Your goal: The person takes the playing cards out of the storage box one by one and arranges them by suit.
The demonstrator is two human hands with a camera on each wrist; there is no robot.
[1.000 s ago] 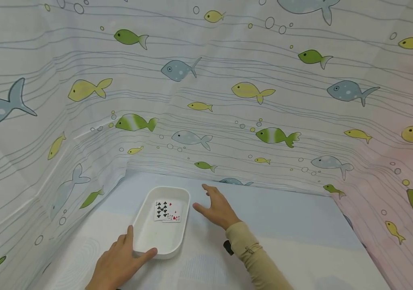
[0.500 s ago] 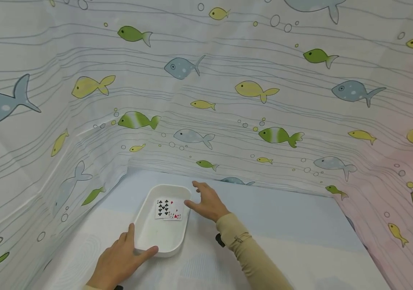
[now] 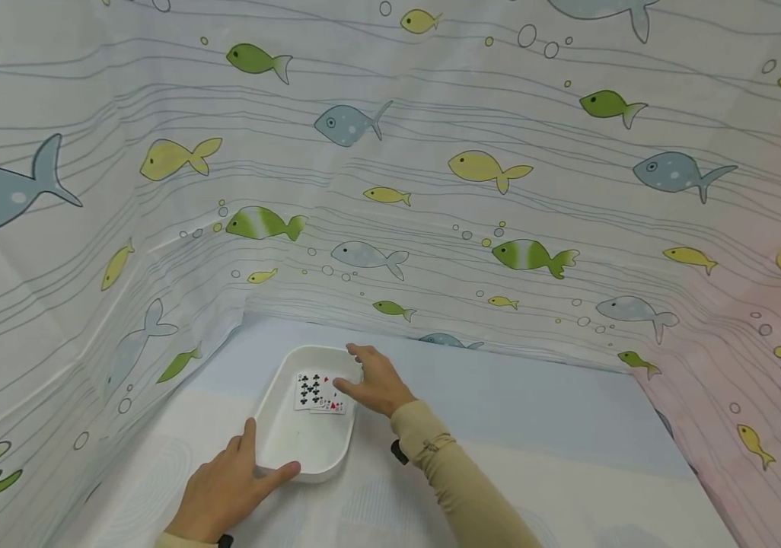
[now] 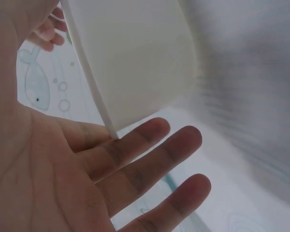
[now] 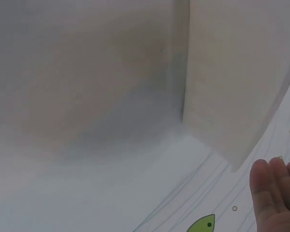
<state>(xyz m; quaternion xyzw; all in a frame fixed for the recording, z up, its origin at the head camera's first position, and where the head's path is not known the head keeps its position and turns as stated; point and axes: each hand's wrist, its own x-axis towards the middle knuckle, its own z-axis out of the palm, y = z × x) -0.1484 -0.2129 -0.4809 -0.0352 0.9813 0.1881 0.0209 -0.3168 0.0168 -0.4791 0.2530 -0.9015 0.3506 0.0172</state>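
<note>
A white plastic tray point(image 3: 294, 445) with rounded corners lies on the pale tabletop in the head view. Inside it, toward the far end, are overlapping playing cards point(image 3: 307, 393), a card of clubs showing most. My left hand point(image 3: 222, 487) touches the tray's near left corner, thumb at the near rim. In the left wrist view its fingers point(image 4: 145, 176) stretch out spread beside the tray wall. At the far right corner, my right hand point(image 3: 377, 384) reaches over the rim with fingers extended, thumb above the cards. The right wrist view shows its straight fingertips point(image 5: 259, 174) beside the tray wall.
A white sheet point(image 3: 431, 228) printed with fish rises as a wall behind and on both sides. The tabletop point(image 3: 527, 426) bears faint pale patterns and runs on to the right of the tray.
My right hand has moved left, from beside the tray to over its far right rim. My left hand keeps its place at the near left corner. The view has shifted slightly.
</note>
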